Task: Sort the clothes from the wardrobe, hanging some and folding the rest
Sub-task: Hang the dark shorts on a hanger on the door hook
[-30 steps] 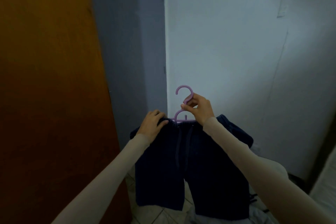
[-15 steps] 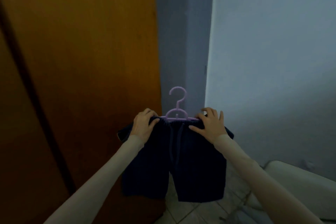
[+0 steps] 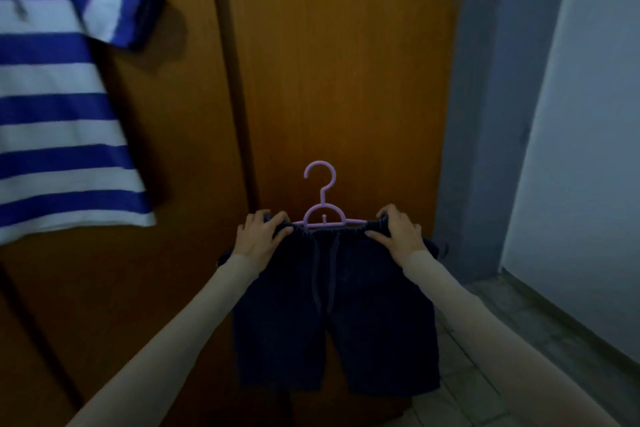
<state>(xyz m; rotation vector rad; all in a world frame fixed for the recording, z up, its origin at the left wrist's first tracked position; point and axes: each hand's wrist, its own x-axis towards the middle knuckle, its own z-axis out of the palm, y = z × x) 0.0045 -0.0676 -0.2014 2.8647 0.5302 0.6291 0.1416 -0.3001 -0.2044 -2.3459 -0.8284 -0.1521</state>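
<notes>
Dark shorts [image 3: 332, 308] on lilac hanger [image 3: 322, 198], now being carried w/ both hands in front of wooden wardrobe door [image 3: 346, 62]. Right hand [image 3: 398, 232], off the hook a sec ago, is gripping waistband; left hand [image 3: 263, 236] likewise. Striped shirt [image 3: 62, 97] is coming into view, already hung; shorts prob. next.

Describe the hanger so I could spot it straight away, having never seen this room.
Start at the orange-brown wooden wardrobe door. Low in front of it, two hands hold up dark navy shorts by the waistband. The hanger sits between those hands: thin lilac plastic, its question-mark hook standing free above the shorts, the only pale purple thing here.
</notes>
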